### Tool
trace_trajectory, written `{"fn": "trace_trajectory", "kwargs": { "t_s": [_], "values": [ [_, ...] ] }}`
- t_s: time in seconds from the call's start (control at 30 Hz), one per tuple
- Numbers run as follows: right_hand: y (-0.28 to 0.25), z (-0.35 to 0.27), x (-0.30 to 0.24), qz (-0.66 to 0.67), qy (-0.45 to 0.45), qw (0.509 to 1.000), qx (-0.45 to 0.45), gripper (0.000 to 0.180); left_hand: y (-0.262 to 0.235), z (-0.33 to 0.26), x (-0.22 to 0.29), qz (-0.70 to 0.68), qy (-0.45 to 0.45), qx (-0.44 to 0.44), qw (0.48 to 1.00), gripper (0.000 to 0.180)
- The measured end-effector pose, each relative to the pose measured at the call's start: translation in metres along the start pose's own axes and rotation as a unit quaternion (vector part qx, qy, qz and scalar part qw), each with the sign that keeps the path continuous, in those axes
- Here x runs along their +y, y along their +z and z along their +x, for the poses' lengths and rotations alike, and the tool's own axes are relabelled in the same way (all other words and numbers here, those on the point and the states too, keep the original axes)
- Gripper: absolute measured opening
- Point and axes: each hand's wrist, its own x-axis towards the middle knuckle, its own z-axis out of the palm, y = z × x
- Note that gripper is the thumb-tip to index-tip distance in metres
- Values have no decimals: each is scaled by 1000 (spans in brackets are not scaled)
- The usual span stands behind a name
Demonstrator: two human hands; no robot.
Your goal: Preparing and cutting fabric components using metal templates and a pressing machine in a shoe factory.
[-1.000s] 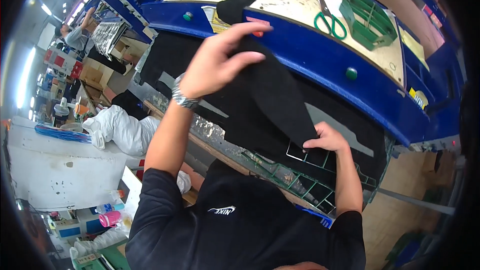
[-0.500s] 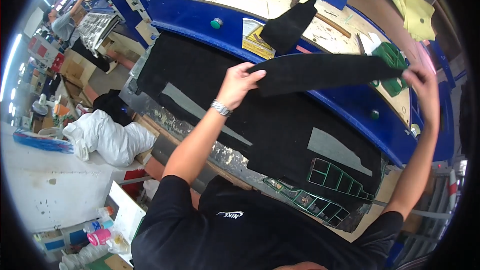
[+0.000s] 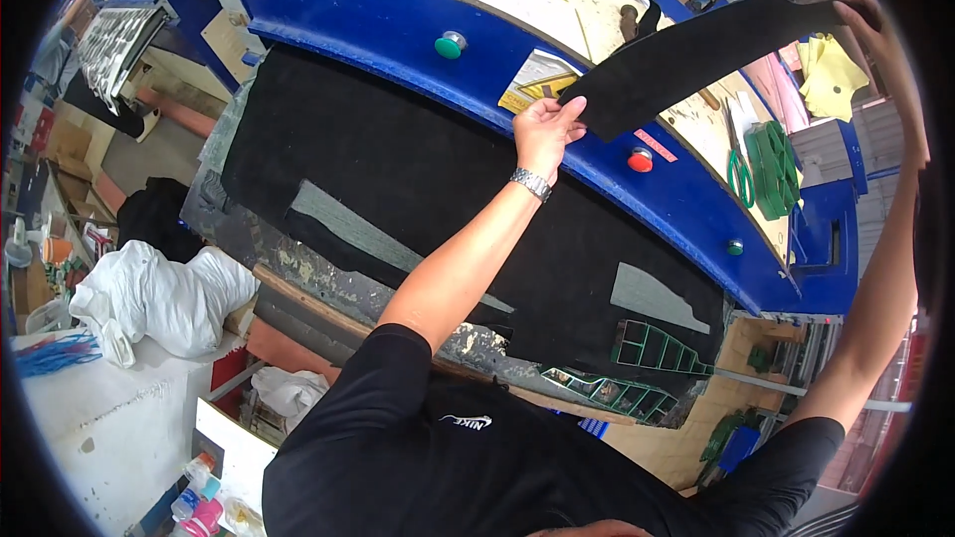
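black cut strip (image 3: 696,55) hung stretched above the blue press's front edge (image 3: 398,25), left hand (image 3: 547,129) pinching one end, right hand (image 3: 875,20) closed on the other; it looked light, limp, best held by both ends.

black strip (image 3: 696,55) betw both hands, blue machine (image 3: 398,20)
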Motion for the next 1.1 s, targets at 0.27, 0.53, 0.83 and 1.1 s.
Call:
{"fn": "trace_trajectory", "kwargs": {
  "t_s": [0.27, 0.53, 0.83, 1.1],
  "values": [
    [1, 4, -46, -16, 3, 998, -61, 22, 4, 9, -3, 59, 85, 75, 992, 28],
    [14, -20, -59, 25, -13, 999, 25, 17, 7, 4, -35, 106, 86, 131, 982, 27],
    [25, -34, -62, 52, -21, 992, 112, 21, 4, -28, -2, 28, 68, 25, 997, 23],
    [98, -43, 30, 185, -26, 978, 96, 24, 24, -163, 178, 99, 154, -206, 961, 21]
  ]
}}
